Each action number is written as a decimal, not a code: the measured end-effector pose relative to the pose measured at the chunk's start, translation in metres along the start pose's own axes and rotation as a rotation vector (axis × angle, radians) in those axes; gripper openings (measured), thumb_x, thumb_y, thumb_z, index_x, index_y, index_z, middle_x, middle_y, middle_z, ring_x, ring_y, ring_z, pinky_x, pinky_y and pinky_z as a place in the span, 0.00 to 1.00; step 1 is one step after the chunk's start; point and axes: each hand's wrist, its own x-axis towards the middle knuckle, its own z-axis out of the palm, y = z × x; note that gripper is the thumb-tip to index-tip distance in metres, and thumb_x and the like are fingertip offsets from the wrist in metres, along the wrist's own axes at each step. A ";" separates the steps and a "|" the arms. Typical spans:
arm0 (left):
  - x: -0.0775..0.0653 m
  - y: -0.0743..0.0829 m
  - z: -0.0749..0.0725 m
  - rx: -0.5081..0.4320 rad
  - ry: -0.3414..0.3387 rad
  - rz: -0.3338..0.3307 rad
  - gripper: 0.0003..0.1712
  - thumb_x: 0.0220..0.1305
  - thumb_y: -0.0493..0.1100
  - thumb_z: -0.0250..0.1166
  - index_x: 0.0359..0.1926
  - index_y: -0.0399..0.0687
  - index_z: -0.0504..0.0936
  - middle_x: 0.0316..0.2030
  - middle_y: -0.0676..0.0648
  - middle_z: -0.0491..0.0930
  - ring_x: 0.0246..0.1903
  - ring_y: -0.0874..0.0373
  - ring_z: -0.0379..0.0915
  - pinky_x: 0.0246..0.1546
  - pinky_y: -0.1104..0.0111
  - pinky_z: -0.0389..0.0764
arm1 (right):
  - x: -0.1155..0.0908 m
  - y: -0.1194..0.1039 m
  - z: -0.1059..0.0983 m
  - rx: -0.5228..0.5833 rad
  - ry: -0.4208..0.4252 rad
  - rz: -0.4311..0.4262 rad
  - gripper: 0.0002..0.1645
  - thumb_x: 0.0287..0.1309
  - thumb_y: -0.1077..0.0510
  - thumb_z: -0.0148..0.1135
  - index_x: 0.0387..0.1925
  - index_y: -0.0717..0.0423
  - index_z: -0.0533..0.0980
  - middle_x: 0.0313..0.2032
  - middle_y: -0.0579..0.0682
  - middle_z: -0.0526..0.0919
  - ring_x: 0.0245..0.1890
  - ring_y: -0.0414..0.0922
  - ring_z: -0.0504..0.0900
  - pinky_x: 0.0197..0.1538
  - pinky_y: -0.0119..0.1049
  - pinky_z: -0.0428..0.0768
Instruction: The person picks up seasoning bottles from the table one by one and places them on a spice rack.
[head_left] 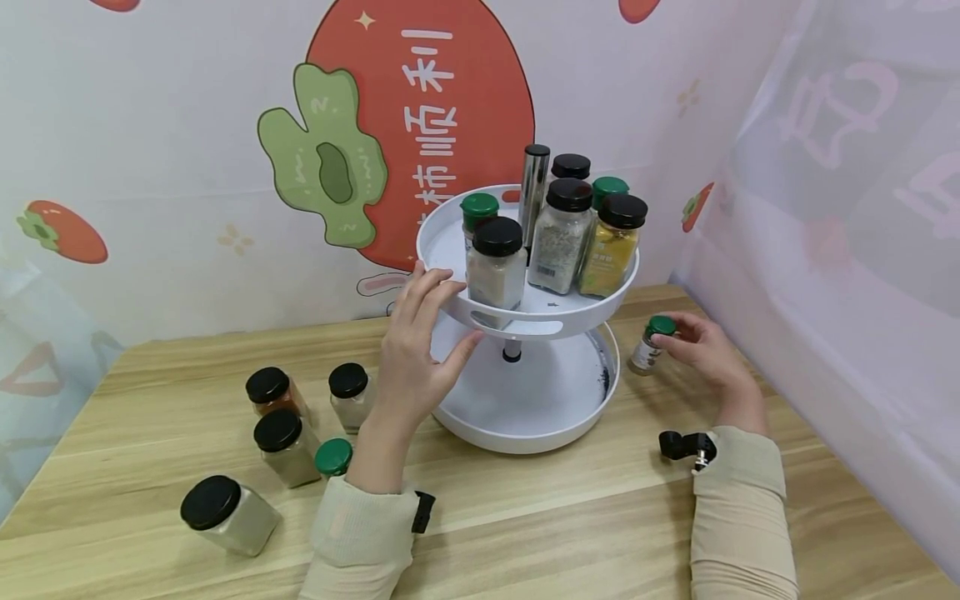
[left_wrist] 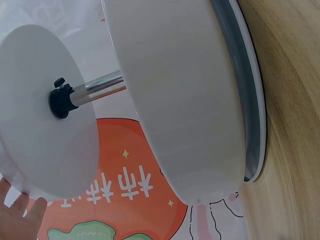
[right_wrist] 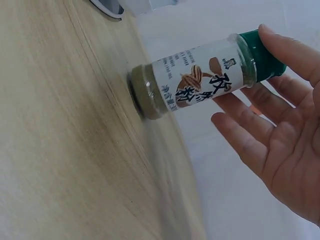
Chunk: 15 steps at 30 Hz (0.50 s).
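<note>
My right hand (head_left: 701,348) pinches the green cap of a small spice jar (head_left: 647,354), to the right of the two-tier white turntable rack. In the right wrist view this jar (right_wrist: 195,77) holds brownish powder behind a white printed label, its base close at the wooden table. My left hand (head_left: 420,350) is at the left front of the upper tray (head_left: 592,315), fingers fairly straight at its rim and thumb lower, spread away from them. The left wrist view catches only those fingertips (left_wrist: 36,212) beside the tray's underside (left_wrist: 50,150).
The upper tray carries several spice jars, including a yellow one (head_left: 609,250), and a silver cylinder (head_left: 534,187). Below is the lower tray (head_left: 517,400) on a central post. Several black-lidded jars (head_left: 232,517) and a green-capped one (head_left: 333,457) stand on the table (head_left: 562,525) at left.
</note>
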 end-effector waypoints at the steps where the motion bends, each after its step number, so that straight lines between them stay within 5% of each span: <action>1: 0.000 0.000 0.000 -0.001 0.001 0.001 0.32 0.57 0.44 0.74 0.62 0.46 0.74 0.66 0.45 0.71 0.75 0.44 0.55 0.72 0.51 0.66 | 0.000 0.000 0.000 0.007 0.007 -0.001 0.22 0.66 0.57 0.63 0.57 0.60 0.71 0.37 0.27 0.79 0.39 0.26 0.78 0.43 0.19 0.78; 7: 0.000 0.000 0.000 0.000 0.003 0.009 0.32 0.57 0.44 0.74 0.62 0.46 0.74 0.66 0.45 0.71 0.75 0.43 0.55 0.73 0.51 0.65 | -0.002 -0.006 0.000 0.068 0.036 -0.013 0.16 0.65 0.58 0.64 0.53 0.48 0.74 0.38 0.27 0.81 0.40 0.26 0.78 0.44 0.17 0.78; 15: 0.000 0.001 -0.001 -0.001 -0.001 0.003 0.32 0.57 0.44 0.74 0.62 0.46 0.74 0.66 0.45 0.71 0.75 0.44 0.55 0.73 0.51 0.65 | -0.002 -0.017 0.000 0.171 0.051 -0.096 0.16 0.63 0.64 0.64 0.50 0.46 0.77 0.39 0.31 0.83 0.39 0.27 0.81 0.44 0.17 0.78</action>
